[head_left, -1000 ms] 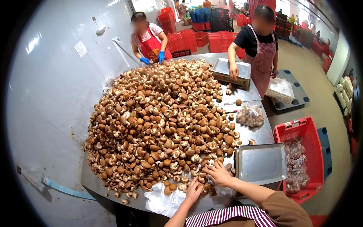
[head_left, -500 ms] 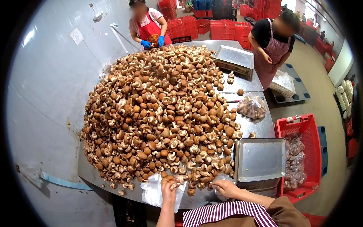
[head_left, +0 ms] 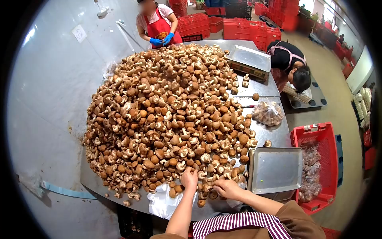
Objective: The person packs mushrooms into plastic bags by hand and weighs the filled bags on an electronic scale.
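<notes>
A large heap of brown-capped, pale-stemmed mushrooms (head_left: 159,119) covers most of the metal table. My left hand (head_left: 189,179) reaches into the heap's front edge with its fingers bent together; whatever is in them is hidden. To its right, my right hand (head_left: 226,188) lies low with curled fingers against mushrooms at the front, and I cannot make out what they grip. A white plastic bag (head_left: 163,201) lies at the table edge below my left hand, with a couple of mushrooms beside it. Part of a clear plastic bag (head_left: 234,202) shows under my right hand.
A metal tray scale (head_left: 277,169) stands right of my right hand. Beyond it are a filled clear bag (head_left: 267,112) and another tray scale (head_left: 250,59). A red crate (head_left: 333,159) holds bagged mushrooms. One person in blue gloves (head_left: 162,40) stands across; another bends at the right.
My left hand has moved up from the white bag into the heap, no longer showing the mushrooms it held. My right hand has shifted slightly left and up. The person at right has bent down.
</notes>
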